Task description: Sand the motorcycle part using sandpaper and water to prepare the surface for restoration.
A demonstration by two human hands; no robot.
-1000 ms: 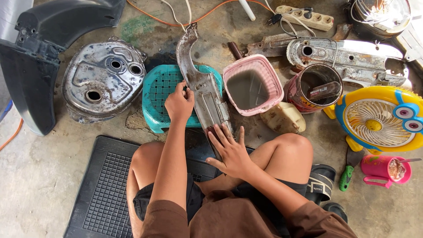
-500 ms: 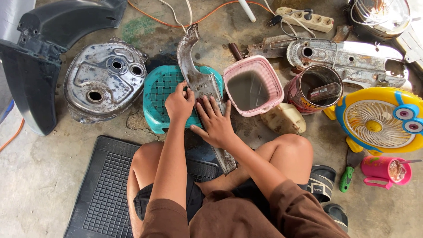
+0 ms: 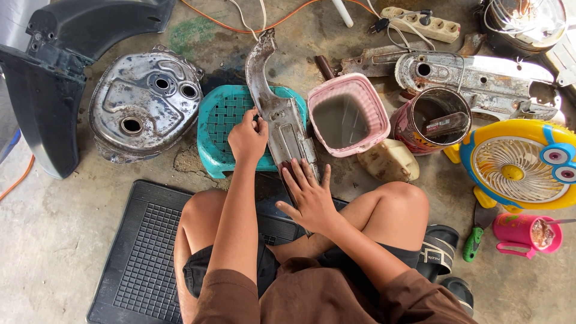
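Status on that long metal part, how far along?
Done: little to show; the metal part looks worn and stained along its length. In hand: it lies across the teal stool, left hand gripping its edge mid-length, right hand flat on the near end. Left: whatever the work is, the other metal pieces lie untouched beside it.

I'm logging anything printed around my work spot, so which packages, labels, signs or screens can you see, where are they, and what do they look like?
Tin can: right of the pink basket, round, open, red printed wrap.
Label: inside that can, a dark rectangular strip with pale print.
Sandal: by the right knee, black with a small pale mark.
No signs or screens show.
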